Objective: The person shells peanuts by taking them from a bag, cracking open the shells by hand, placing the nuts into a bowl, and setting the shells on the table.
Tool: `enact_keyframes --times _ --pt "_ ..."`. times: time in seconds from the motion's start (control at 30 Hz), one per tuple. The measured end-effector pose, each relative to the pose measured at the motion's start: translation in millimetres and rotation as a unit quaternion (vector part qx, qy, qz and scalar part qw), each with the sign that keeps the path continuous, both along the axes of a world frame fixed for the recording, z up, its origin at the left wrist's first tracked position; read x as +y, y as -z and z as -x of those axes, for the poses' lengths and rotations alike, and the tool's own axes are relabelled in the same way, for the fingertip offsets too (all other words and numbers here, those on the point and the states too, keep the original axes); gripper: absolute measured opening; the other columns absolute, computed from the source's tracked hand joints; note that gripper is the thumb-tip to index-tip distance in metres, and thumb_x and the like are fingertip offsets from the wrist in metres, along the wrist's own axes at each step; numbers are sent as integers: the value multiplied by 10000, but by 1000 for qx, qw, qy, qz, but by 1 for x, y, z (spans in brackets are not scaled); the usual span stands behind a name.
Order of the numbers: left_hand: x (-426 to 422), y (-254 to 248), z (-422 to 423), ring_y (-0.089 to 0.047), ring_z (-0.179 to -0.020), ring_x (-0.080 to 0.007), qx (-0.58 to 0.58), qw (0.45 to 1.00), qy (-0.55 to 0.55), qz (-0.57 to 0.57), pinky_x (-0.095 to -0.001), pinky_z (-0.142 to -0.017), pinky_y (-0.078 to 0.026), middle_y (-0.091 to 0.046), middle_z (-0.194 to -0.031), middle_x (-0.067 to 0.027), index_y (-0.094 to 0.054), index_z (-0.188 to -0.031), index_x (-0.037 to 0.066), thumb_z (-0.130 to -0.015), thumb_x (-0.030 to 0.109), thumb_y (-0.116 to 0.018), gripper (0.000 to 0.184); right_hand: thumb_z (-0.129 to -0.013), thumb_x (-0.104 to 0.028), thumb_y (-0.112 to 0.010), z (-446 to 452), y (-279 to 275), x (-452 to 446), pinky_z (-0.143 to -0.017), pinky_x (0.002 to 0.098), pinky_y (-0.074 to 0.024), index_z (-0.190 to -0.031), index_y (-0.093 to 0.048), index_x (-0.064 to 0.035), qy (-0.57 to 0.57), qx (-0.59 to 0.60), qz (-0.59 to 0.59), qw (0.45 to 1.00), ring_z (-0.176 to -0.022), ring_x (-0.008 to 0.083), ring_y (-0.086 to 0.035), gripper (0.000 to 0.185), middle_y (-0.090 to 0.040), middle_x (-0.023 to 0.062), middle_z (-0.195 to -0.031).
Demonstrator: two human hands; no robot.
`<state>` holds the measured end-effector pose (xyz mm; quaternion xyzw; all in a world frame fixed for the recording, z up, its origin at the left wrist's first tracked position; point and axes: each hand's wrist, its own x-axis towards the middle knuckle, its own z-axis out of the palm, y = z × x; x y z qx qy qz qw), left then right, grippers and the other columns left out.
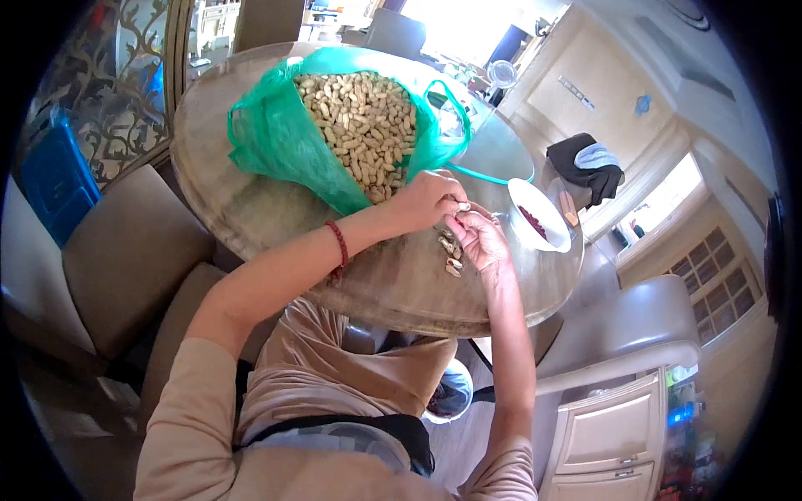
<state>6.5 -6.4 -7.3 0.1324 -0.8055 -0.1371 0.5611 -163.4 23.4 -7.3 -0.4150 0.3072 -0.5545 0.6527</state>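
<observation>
My left hand (428, 200) and my right hand (483, 237) meet above the table, fingertips almost touching. Both have their fingers closed in a pinch around a peanut, most of which the fingers hide; a small pale bit shows at the left fingertips. Just below my hands lie several cracked peanut shells (452, 265) on the tabletop. Beyond my left hand, a large green plastic bag (280, 138) lies open, full of unshelled peanuts (359, 121). To the right of my right hand stands a white bowl (551, 236) with dark red shelled peanuts (532, 224) inside.
All this rests on a round table (401, 296) with a stone-like top. Chairs stand left (138, 259) and right (622, 326). A bin (451, 392) is on the floor beside my legs. A small fan (501, 75) and dark clothing (585, 167) are farther back.
</observation>
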Motion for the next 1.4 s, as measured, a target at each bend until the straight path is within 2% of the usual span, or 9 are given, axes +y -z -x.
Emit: enact_keyframes --times 0.53,0.63,0.8,0.93,1.0,1.07,1.13,1.23,1.4 --pt "-10 14 7 -595 -684 -292 -8 999 -12 -31 -356 -616 -461 -607 -711 -140 -606 -760 -5 -696 13 -587 69 -757 122 -541 13 9 21 -752 271 -541 -971 -582 56 80 158 37 983 -839 224 -628 228 -612 141 -934" --pt "-4 11 6 -596 -704 -294 -28 999 -24 -22 -361 -632 -464 -610 -736 -140 -612 -783 -6 -690 6 -592 96 -827 75 -482 27 2 22 -735 253 -536 -1033 -561 44 165 294 116 934 -857 197 -621 222 -607 146 -971" --pt "-1 8 2 -595 -730 -305 -54 998 -40 -17 -368 -653 -468 -614 -776 -145 -611 -805 -17 -691 0 -597 116 -858 51 -448 32 -15 21 -710 241 -536 -1053 -546 59 188 344 137 910 -816 178 -625 218 -619 128 -929" --pt "-2 2 -3 -593 -748 -314 -41 998 -50 -18 -375 -660 -470 -613 -782 -150 -615 -817 -16 -708 -8 -586 113 -833 48 -495 63 -25 -1 -646 268 -524 -960 -610 48 259 431 229 833 -751 162 -632 171 -646 118 -862" --pt "0 -2 -6 -592 -753 -317 -20 998 -55 -26 -377 -659 -469 -613 -783 -151 -619 -827 -9 -716 -11 -581 118 -815 27 -533 83 -32 -10 -595 234 -489 -905 -632 39 441 606 270 605 -697 137 -620 134 -640 102 -740" --pt "5 -13 -12 -596 -703 -284 61 992 -92 55 -345 -622 -472 -611 -762 -137 -625 -850 8 -728 -4 -585 129 -739 26 -572 119 -29 -31 -640 325 -483 -874 -666 -14 470 639 252 554 -698 214 -643 169 -639 174 -720" --pt "9 -28 -23 -591 -671 -252 74 991 -101 40 -319 -607 -470 -610 -747 -127 -631 -854 14 -729 5 -594 130 -733 11 -577 140 -27 -39 -661 335 -484 -882 -670 -29 459 649 230 561 -708 251 -641 180 -635 187 -760" --pt "5 -44 -47 -574 -618 -187 97 986 -132 -9 -272 -582 -464 -611 -723 -105 -643 -858 19 -728 23 -611 134 -751 7 -570 138 -23 -32 -669 340 -485 -887 -665 -20 439 707 279 480 -726 291 -637 168 -637 189 -786" --pt "-7 -50 -71 -563 -583 -136 107 974 -184 -82 -253 -564 -461 -635 -742 -85 -664 -877 32 -733 43 -624 150 -816 -46 -563 46 -27 6 -692 333 -487 -930 -650 -15 415 546 348 639 -749 245 -643 146 -648 163 -821"
